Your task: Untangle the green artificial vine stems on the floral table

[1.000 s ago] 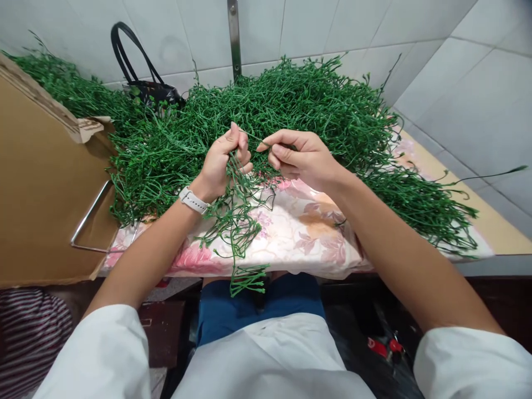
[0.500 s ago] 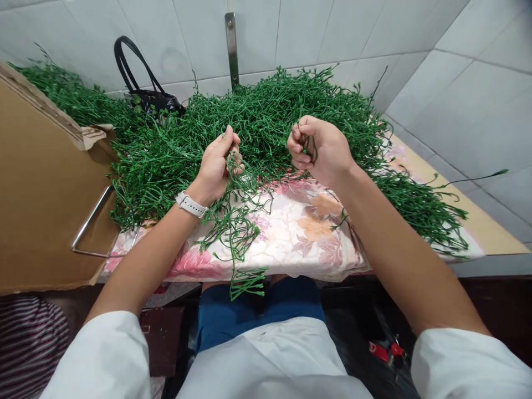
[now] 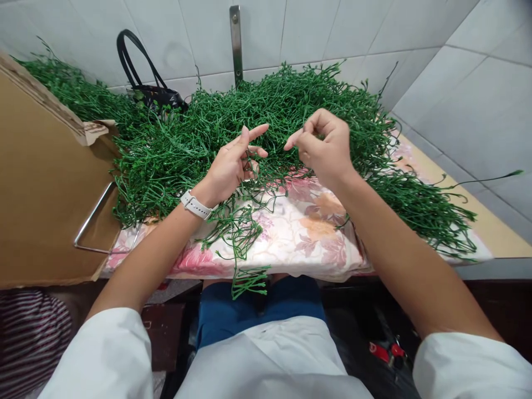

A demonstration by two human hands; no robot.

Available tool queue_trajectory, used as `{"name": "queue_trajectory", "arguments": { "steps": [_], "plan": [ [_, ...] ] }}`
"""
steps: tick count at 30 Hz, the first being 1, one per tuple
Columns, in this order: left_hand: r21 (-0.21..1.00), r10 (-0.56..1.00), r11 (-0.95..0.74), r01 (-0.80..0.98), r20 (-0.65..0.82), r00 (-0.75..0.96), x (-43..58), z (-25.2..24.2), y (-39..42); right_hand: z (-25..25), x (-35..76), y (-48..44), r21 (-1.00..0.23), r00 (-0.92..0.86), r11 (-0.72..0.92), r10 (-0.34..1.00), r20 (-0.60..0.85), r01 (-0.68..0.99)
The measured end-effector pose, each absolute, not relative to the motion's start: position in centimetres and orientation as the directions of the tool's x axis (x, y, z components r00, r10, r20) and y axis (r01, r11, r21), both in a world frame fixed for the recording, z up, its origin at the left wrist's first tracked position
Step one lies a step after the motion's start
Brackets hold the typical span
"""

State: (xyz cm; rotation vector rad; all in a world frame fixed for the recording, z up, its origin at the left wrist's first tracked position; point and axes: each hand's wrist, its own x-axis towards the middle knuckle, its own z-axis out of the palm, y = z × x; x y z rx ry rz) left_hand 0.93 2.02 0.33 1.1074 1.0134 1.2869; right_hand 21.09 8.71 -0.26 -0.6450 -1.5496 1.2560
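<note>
My left hand (image 3: 235, 163) is above the front of the cloth, with thumb and forefinger stretched apart. Its lower fingers curl around thin green stems, which look like plastic. Below it, a loose cluster of these stems (image 3: 243, 235) trails over the cloth, and the tips hang past the front edge. My right hand (image 3: 326, 147) is to the right at much the same height, its fingers bent in a pinch. What lies between those fingers is mostly hidden. Behind both hands rises a large tangled heap of green stems (image 3: 266, 102).
A flowered cloth (image 3: 307, 244) covers the work surface. At left stands a cardboard box (image 3: 45, 188) with a bent metal rod (image 3: 93, 213) beside it. A black handbag (image 3: 155, 97) leans by the tiled wall. More stems (image 3: 428, 213) lie at right. Striped clothing (image 3: 31, 338) shows low left.
The left forefinger and thumb have spread apart. My right hand has turned over, back now towards me, and the stem loop seen in its fingers no longer shows. The view has shifted slightly.
</note>
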Motion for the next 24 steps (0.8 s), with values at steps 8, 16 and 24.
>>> {"name": "queue_trajectory", "arguments": {
  "steps": [8,16,24],
  "plan": [
    [0.989,0.976,-0.094,-0.111,0.113,0.188,1.2,-0.3,1.8,-0.8,19.4,6.7,-0.852,-0.555,0.508,0.675,0.486,-0.128],
    [0.995,0.987,-0.092,-0.028,0.095,0.132,2.0,-0.2,0.9,-2.2,18.6,6.7,-0.801,-0.513,0.581,0.648,0.563,-0.146],
    [0.996,0.991,-0.090,0.010,0.089,0.097,2.0,0.0,1.0,-2.6,19.0,7.2,-0.542,-0.435,0.839,0.473,0.766,-0.041]
  ]
}}
